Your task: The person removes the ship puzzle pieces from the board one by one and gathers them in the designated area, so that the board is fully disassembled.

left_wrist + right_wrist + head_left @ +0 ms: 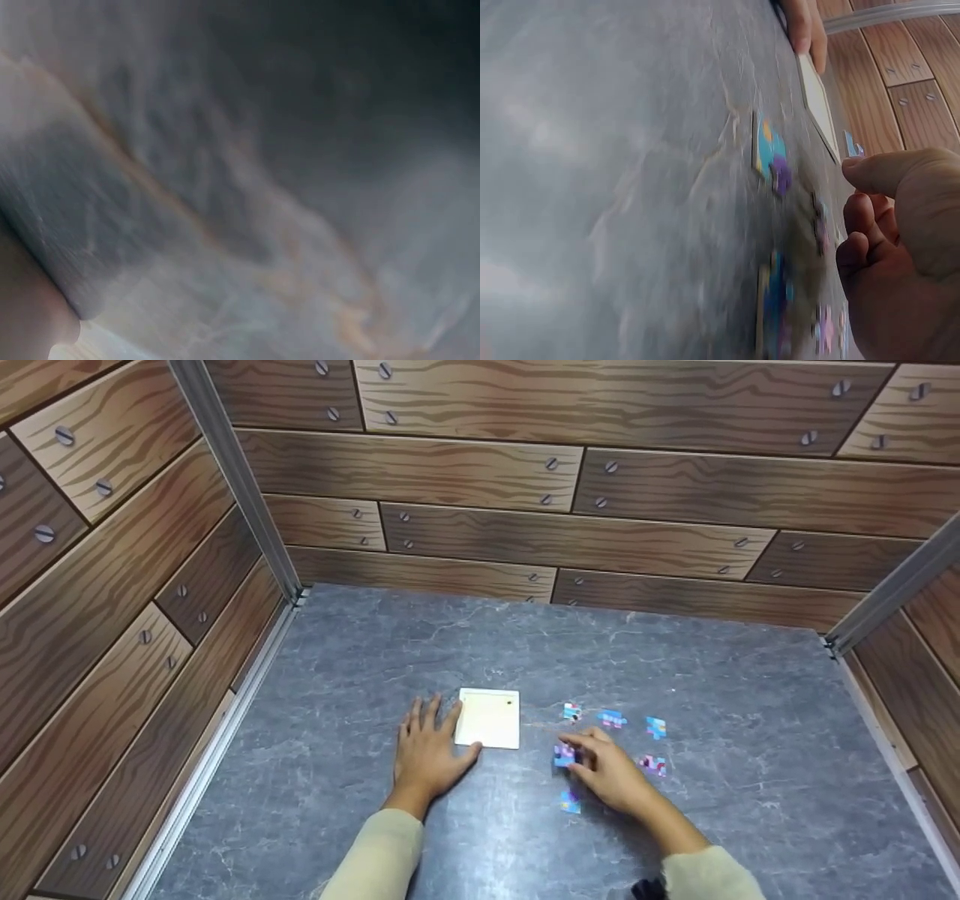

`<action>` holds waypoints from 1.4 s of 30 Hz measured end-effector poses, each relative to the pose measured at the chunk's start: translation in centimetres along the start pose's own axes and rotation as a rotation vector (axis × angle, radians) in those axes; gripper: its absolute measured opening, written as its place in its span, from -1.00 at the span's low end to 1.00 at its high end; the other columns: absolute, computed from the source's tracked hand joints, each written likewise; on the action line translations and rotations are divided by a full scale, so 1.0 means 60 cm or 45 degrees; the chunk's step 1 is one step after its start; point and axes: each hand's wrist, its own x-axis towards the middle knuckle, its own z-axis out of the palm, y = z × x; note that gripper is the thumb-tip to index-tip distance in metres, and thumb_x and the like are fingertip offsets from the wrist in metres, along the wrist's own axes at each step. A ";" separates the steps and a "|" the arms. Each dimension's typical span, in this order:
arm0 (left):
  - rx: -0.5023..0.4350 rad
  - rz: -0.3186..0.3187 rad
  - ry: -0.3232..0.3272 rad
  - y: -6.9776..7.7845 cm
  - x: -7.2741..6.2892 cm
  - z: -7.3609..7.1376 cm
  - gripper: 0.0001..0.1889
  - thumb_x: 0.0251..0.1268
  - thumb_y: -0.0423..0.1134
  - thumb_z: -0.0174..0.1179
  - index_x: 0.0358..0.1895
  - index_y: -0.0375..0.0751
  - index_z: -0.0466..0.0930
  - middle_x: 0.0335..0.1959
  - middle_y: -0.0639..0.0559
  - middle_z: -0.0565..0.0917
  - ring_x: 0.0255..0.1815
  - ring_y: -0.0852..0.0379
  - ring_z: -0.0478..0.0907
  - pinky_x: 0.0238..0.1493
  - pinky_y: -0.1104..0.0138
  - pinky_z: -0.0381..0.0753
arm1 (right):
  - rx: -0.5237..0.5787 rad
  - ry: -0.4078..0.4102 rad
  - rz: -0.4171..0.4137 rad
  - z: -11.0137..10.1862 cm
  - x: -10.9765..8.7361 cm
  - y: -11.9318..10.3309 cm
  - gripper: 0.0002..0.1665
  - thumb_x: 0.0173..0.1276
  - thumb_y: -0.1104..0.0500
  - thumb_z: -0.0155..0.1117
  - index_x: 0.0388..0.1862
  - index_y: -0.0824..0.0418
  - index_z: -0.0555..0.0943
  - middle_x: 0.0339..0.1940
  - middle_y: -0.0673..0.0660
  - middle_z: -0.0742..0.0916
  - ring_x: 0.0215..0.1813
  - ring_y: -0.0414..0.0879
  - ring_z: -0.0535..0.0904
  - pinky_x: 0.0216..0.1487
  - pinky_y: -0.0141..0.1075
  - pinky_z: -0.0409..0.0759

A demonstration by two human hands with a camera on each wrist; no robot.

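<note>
A cream, square puzzle tray [487, 721] lies flat on the grey marbled tabletop. My left hand [429, 755] rests beside it with fingers spread, the index finger and thumb at its left edge and lower left corner. To the right of the tray, my right hand [613, 771] pinches a blue and purple jigsaw piece [564, 755] between thumb and fingers. In the right wrist view, a bit of blue jigsaw piece [852, 144] shows past the thumb tip. The left wrist view is blurred, with only a sliver of the hand [34, 307] at the lower left.
Around the right hand lie several loose pieces: a white-blue piece [572, 711], a blue piece [612, 718], an orange-blue piece [656, 727], a pink piece [654, 766] and a yellow-blue piece [571, 802]. Wood-patterned walls [480, 472] enclose the tabletop [360, 660] at back and sides.
</note>
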 end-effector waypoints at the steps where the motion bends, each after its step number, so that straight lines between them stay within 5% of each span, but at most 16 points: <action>1: 0.003 -0.003 -0.005 0.000 0.000 0.000 -0.10 0.40 0.55 0.07 0.72 0.28 0.26 0.78 -0.08 0.21 0.83 -0.33 0.02 0.69 -0.35 0.18 | 0.004 0.008 0.003 -0.005 -0.008 0.003 -0.42 0.42 0.37 0.45 0.41 0.25 0.67 0.04 0.10 0.69 -0.28 -0.38 0.46 -0.24 -0.45 0.55; 14: -0.023 -0.031 -0.023 0.005 0.001 -0.003 -0.09 0.38 0.54 0.11 0.72 0.29 0.26 0.78 -0.07 0.21 0.83 -0.32 0.01 0.70 -0.34 0.17 | 0.035 0.182 0.148 -0.073 -0.119 0.065 -0.35 0.33 0.47 0.49 0.41 0.24 0.68 0.08 0.11 0.68 -0.35 -0.38 0.45 -0.34 -0.46 0.54; 20: -0.006 -0.036 -0.026 0.003 0.001 0.000 -0.10 0.39 0.55 0.09 0.72 0.31 0.26 0.78 -0.06 0.21 0.83 -0.32 -0.01 0.69 -0.34 0.19 | -0.014 0.160 0.225 -0.088 -0.153 0.086 -0.33 0.35 0.45 0.49 0.44 0.20 0.67 0.08 0.10 0.67 -0.37 -0.37 0.43 -0.37 -0.44 0.50; 26: 0.006 -0.028 -0.025 0.003 0.000 0.000 -0.09 0.39 0.56 0.08 0.73 0.30 0.24 0.78 -0.07 0.21 0.83 -0.32 0.00 0.70 -0.33 0.18 | -0.048 0.092 0.308 -0.099 -0.173 0.101 -0.36 0.40 0.43 0.45 0.46 0.21 0.65 0.14 0.13 0.67 -0.35 -0.35 0.43 -0.34 -0.43 0.50; 42: -0.004 -0.026 -0.024 0.004 -0.003 -0.007 -0.10 0.40 0.53 0.10 0.72 0.28 0.26 0.79 -0.09 0.20 0.83 -0.34 0.00 0.71 -0.33 0.14 | 0.049 0.070 0.245 -0.094 -0.182 0.120 -0.37 0.33 0.38 0.55 0.37 0.12 0.69 0.03 0.05 0.59 -0.28 -0.29 0.38 -0.25 -0.43 0.41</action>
